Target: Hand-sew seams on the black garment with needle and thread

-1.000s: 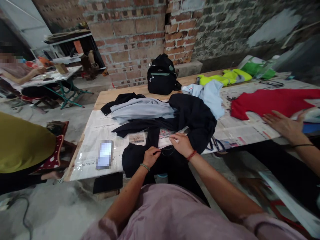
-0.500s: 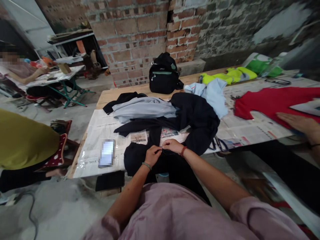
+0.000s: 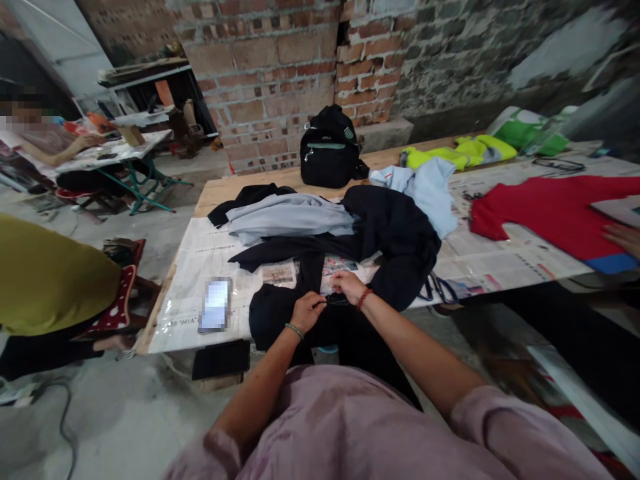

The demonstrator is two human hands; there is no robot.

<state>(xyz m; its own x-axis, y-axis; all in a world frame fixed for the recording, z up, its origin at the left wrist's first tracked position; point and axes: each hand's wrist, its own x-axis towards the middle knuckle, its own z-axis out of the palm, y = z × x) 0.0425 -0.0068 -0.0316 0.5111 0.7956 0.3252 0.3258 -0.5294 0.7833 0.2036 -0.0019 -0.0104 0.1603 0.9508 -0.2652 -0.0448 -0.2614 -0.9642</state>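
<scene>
A dark garment (image 3: pixel 273 313) lies over the near edge of the table and hangs towards my lap. My left hand (image 3: pixel 307 312), with a green bracelet on its wrist, pinches a bit of this dark cloth. Slightly above and to the right is my right hand (image 3: pixel 349 287), wearing a red beaded bracelet. Its thumb and forefinger are pressed together, apart from the left fingertips; anything between them is too small to make out. More dark cloth (image 3: pixel 400 233) bunches to the right, and a grey-blue garment (image 3: pixel 295 217) lies beyond my hands.
A phone (image 3: pixel 216 303) lies at the table's left. Scissors (image 3: pixel 439 290) rest by the near edge. Behind are a black backpack (image 3: pixel 327 150), a light blue cloth (image 3: pixel 430 190) and a yellow vest (image 3: pixel 460 155). Another person's hand (image 3: pixel 625 237) is beside a red garment (image 3: pixel 545 207).
My right hand has lifted away from my left, up and slightly right. The left hand stays at the dark cloth. The other person's hand at the right has drawn back towards the frame edge.
</scene>
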